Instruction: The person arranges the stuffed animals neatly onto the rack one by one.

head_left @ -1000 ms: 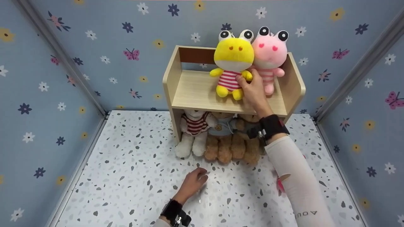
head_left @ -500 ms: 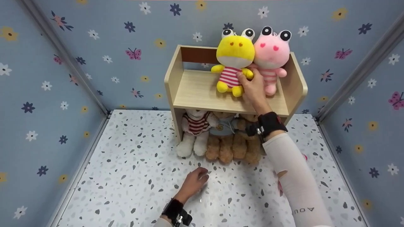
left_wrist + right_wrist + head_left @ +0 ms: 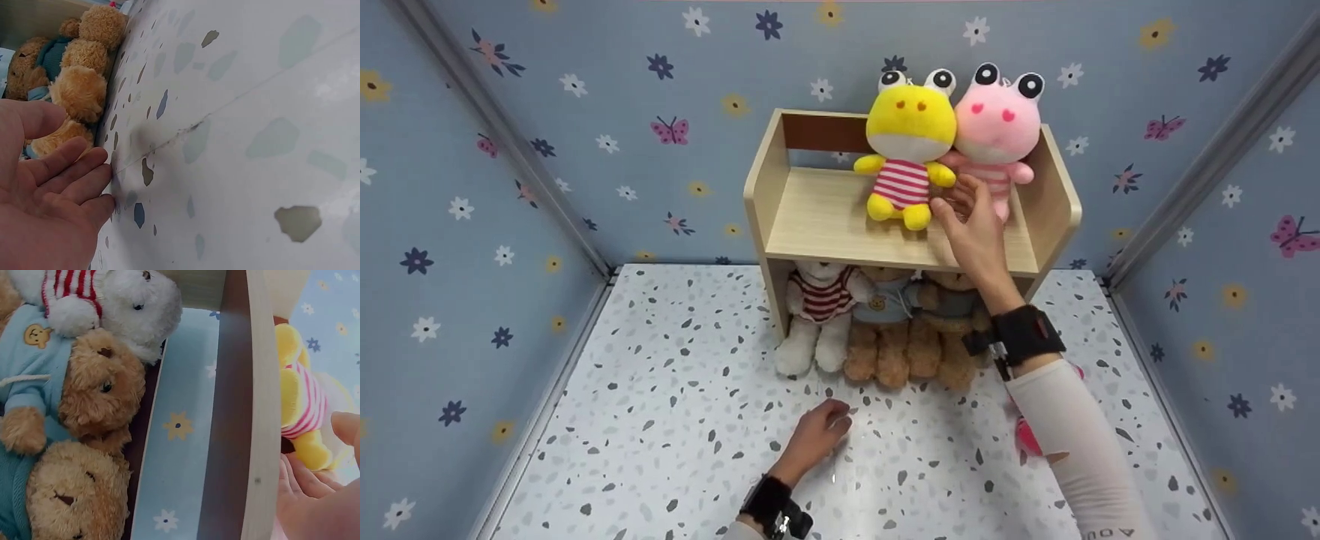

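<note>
A yellow frog plush point(image 3: 911, 131) with a red-and-white striped body sits upright on the upper shelf. Right of it leans a pink frog plush point(image 3: 997, 124). My right hand point(image 3: 975, 225) is beside the yellow frog's arm, thumb and fingers spread apart with nothing gripped, in front of the pink one's lower body. In the right wrist view the thumb stands clear of the yellow frog point(image 3: 312, 399). My left hand point(image 3: 814, 439) rests on the speckled tabletop, its fingers loosely bent and holding nothing; the left wrist view shows its palm point(image 3: 50, 225).
The wooden shelf unit point(image 3: 765, 180) stands against the flowered wall. On its lower level sit a white bear point(image 3: 821, 300) in a striped top and two brown bears point(image 3: 889, 307). A pink object point(image 3: 1027, 436) lies partly hidden behind my right sleeve.
My right hand has let go of the yellow frog and drawn back slightly to the right and down. The frog stays on the shelf, more upright. My left hand has not moved.
</note>
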Motion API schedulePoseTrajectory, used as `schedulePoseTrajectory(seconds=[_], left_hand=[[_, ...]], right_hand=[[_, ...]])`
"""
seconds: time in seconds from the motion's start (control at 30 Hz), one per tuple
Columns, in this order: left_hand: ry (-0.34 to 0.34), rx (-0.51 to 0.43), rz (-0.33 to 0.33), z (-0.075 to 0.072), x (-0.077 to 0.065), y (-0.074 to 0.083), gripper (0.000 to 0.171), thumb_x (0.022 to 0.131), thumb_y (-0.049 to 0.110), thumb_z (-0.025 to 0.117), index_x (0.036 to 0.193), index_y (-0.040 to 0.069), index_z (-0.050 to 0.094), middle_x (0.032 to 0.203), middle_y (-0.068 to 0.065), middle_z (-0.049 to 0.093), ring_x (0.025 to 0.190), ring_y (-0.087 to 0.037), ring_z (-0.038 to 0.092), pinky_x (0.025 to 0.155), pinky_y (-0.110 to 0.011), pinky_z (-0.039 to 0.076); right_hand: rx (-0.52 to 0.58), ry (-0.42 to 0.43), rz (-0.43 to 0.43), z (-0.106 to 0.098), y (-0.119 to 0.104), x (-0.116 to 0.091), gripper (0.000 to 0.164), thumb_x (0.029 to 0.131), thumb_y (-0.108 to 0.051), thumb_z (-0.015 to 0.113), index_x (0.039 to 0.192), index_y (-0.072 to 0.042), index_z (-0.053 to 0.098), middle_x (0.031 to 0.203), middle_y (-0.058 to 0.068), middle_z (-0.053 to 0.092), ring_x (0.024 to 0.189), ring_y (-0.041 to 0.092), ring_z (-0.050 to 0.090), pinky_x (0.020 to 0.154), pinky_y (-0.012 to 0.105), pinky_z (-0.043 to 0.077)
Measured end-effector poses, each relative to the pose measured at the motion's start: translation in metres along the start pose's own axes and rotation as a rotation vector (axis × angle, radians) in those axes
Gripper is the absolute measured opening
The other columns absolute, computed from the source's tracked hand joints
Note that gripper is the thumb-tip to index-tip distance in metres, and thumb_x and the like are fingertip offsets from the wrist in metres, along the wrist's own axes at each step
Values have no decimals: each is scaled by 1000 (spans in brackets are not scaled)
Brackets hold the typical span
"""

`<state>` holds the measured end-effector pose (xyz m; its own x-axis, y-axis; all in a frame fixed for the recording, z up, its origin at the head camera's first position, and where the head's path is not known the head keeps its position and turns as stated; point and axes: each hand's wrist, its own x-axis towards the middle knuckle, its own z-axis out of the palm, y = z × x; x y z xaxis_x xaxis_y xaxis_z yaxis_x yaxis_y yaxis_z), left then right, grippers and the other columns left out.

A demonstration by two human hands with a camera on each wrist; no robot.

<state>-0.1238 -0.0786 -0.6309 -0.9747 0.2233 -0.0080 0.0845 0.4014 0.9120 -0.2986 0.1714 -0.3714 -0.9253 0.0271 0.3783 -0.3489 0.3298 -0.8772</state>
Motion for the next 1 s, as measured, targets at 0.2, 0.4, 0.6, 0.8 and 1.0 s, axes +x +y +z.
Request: schedulePoseTrajectory(seconds=[0.2, 0.4, 0.6, 0.8, 1.0], left_hand=[[-20, -39, -27, 1, -1, -1, 34, 102, 17, 62, 127, -7, 62, 125, -22, 68, 120, -40, 63, 104, -53, 50], [-31, -35, -13, 0, 1, -1, 37, 102, 19, 62, 128, -7, 61, 127, -24, 67, 121, -41, 62, 105, -54, 49], [-31, -20, -18, -1, 0, -2, 36, 103, 18, 62, 128, -8, 61, 129, -25, 66, 122, -42, 61, 106, -55, 48], [-45, -45, -47, -2, -1, 0, 39, 103, 21, 63, 131, -7, 60, 132, -24, 64, 127, -43, 58, 108, -56, 45], [-48, -28, -37, -2, 0, -1, 42, 102, 23, 64, 130, -7, 60, 131, -25, 64, 128, -44, 57, 109, -56, 44]], right_hand=[[18, 30, -111, -14, 3, -30, 48, 104, -19, 64, 146, 1, 49, 142, 16, 60, 131, 26, 58, 111, 47, 46], [68, 16, -158, -30, 0, -65, 41, 104, -4, 60, 143, 8, 50, 144, 21, 57, 130, 36, 58, 107, 44, 48], [91, 11, -170, -45, 2, -101, 36, 103, 2, 59, 138, 11, 54, 139, 22, 60, 122, 42, 60, 102, 28, 50], [38, 68, -187, -62, 25, -123, 34, 103, 5, 57, 136, 13, 54, 134, 25, 62, 119, 45, 60, 100, 24, 50], [-46, 128, -81, -84, 50, -144, 35, 103, 3, 58, 138, 9, 55, 136, 21, 62, 118, 34, 63, 94, 19, 50]])
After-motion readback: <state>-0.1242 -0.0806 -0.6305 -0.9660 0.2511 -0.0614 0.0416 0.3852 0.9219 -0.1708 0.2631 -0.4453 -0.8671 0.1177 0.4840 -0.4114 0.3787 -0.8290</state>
